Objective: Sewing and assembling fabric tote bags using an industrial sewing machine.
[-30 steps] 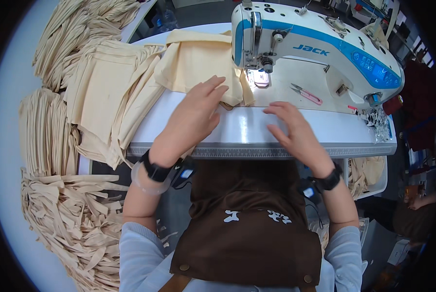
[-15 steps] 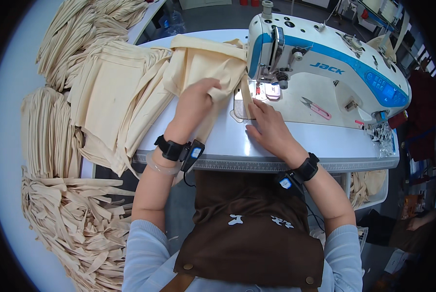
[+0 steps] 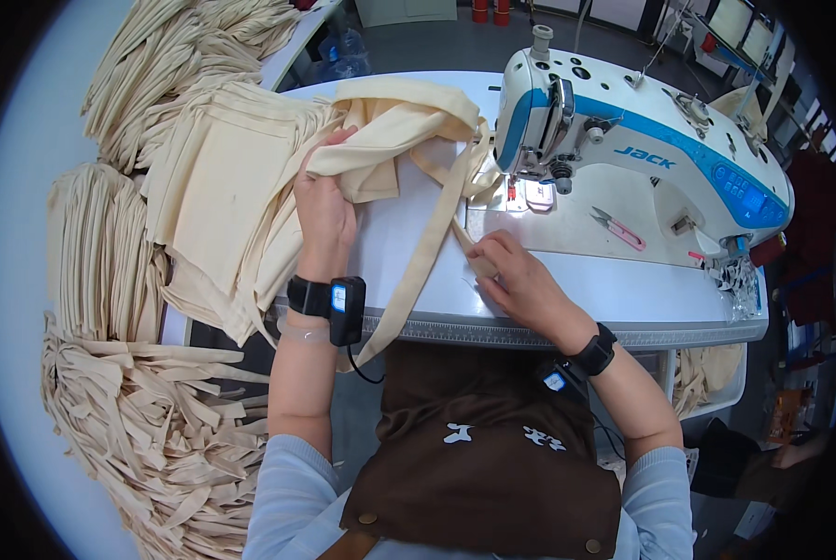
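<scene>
The cream cloth bag (image 3: 394,140) is lying bunched on the far left part of the white worktop (image 3: 623,289), just left of the white and blue sewing machine (image 3: 642,159). Its body is stretching roughly left to right, with its far end draping toward the machine's needle area. The left hand (image 3: 324,210) is gripping a folded edge of the bag, its grip curled shut around the cloth with the thumb on top and the fingers (image 3: 317,159) wrapping under the fold. A long cream strap (image 3: 427,257) is running from the bag diagonally, its long axis slanting from the far right near the needle down to the near left, where its loose end is hanging over the worktop's near edge. The right hand (image 3: 516,275) is resting on the worktop just near the machine's base, its grip pressed together and pinching the strap's upper part between thumb and fingertips. Both wrists are wearing dark bands. Left of the worktop, a stack of cream bags (image 3: 222,187) is lying beside the held one, and a heap of loose cream straps (image 3: 147,429) is spreading at the near left. Pink snips (image 3: 618,229) are lying on the machine bed, right of the needle.
</scene>
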`<action>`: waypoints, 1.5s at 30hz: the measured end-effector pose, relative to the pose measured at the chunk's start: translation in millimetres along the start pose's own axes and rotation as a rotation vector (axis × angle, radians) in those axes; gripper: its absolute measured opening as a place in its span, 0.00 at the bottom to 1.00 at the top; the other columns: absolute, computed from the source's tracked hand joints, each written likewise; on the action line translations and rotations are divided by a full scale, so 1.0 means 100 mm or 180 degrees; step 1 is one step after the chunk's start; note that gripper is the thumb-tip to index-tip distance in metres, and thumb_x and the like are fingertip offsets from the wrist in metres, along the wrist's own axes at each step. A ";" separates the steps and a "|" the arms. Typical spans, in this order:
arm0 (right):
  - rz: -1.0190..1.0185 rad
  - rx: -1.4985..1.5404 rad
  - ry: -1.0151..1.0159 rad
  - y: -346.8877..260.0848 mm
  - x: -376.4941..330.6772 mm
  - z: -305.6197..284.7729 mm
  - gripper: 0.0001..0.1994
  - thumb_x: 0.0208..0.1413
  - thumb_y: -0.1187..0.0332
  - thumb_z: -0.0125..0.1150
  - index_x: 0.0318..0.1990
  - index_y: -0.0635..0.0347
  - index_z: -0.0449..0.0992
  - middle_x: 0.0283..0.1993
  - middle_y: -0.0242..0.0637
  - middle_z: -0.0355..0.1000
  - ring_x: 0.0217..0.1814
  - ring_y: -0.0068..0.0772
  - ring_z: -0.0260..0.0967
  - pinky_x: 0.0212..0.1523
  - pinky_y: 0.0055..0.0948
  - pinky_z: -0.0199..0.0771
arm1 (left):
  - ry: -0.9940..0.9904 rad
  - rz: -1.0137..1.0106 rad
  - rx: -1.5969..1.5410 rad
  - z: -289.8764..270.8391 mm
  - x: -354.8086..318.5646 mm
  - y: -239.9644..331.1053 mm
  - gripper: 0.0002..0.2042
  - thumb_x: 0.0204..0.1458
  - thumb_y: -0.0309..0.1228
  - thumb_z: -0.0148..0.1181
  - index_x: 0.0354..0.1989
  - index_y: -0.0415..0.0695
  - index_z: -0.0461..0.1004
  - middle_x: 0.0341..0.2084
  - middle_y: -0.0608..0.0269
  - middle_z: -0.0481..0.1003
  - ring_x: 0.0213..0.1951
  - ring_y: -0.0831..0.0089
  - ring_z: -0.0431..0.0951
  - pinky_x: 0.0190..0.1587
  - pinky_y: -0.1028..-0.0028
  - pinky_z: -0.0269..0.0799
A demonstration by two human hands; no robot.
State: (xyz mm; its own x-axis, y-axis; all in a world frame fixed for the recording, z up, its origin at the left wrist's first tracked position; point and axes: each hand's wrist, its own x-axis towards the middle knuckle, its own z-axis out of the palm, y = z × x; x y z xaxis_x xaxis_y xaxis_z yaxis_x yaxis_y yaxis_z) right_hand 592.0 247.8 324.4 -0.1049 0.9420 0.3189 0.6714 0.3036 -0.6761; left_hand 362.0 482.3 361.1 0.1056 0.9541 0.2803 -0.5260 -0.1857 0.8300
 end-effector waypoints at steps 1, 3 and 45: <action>0.0013 -0.0008 0.0015 0.01 -0.02 0.00 0.17 0.64 0.78 0.68 0.60 0.61 0.76 0.61 0.50 0.73 0.59 0.60 0.78 0.59 0.48 0.81 | -0.0018 -0.0009 -0.0007 0.00 -0.01 0.00 0.13 0.76 0.21 0.53 0.60 0.31 0.82 0.60 0.45 0.84 0.64 0.61 0.84 0.72 0.63 0.77; 0.0115 0.0044 -0.0040 0.04 -0.07 -0.01 0.16 0.64 0.79 0.66 0.57 0.59 0.75 0.55 0.48 0.73 0.52 0.61 0.78 0.53 0.50 0.81 | 0.0287 0.0133 -0.0065 -0.03 0.00 0.02 0.13 0.76 0.22 0.53 0.62 0.32 0.80 0.61 0.44 0.83 0.63 0.60 0.84 0.72 0.62 0.78; 0.0496 0.0014 -0.0276 -0.44 0.09 0.33 0.20 0.59 0.54 0.82 0.35 0.63 0.82 0.36 0.48 0.79 0.39 0.56 0.78 0.42 0.45 0.77 | 0.1553 -0.0202 -0.1308 -1.28 -0.26 0.97 0.23 0.73 0.45 0.50 0.68 0.46 0.75 0.62 0.51 0.81 0.64 0.47 0.81 0.70 0.37 0.76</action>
State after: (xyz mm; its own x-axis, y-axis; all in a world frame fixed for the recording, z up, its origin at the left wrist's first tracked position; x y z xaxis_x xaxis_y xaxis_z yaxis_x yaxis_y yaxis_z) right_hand 537.5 247.4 334.5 -0.0629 0.9864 0.1515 0.6813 0.1534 -0.7158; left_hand 200.7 469.6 372.6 -0.1982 0.9755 -0.0956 -0.8222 -0.1124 0.5579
